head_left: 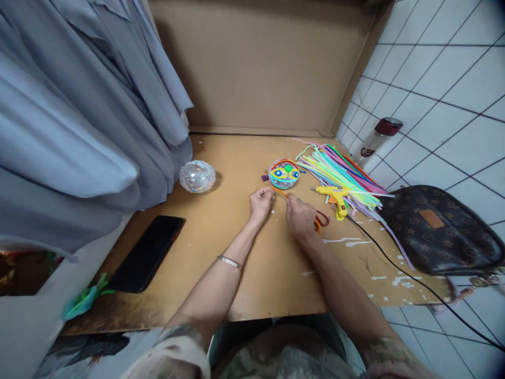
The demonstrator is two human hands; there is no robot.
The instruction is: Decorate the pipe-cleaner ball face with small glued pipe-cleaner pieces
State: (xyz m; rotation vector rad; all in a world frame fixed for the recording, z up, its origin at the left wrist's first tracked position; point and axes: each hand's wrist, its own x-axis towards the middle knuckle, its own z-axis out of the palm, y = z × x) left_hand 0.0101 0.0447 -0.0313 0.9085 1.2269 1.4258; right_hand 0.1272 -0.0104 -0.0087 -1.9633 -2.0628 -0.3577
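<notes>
A thin orange pipe cleaner (280, 193) runs between my two hands in the middle of the table. My left hand (260, 204) is closed, pinching its left end. The other end goes into the closed fingers of my right hand (300, 215). Beside the right hand's outer edge show orange and dark red loops (322, 219); whether they belong to one thing, or are held, I cannot tell. Just beyond my hands sits a clear ball (284, 181) decorated with a colourful face of blue eyes, yellow outlines and a green nose.
Right of my hands lies a yellow glue gun (332, 195), its black cord trailing off right. Behind it spreads a pile of coloured pipe cleaners (339, 168). A plain clear ball (197, 176), a phone (148, 253), a brown bag (445, 229) and a bottle (376, 141) stand around.
</notes>
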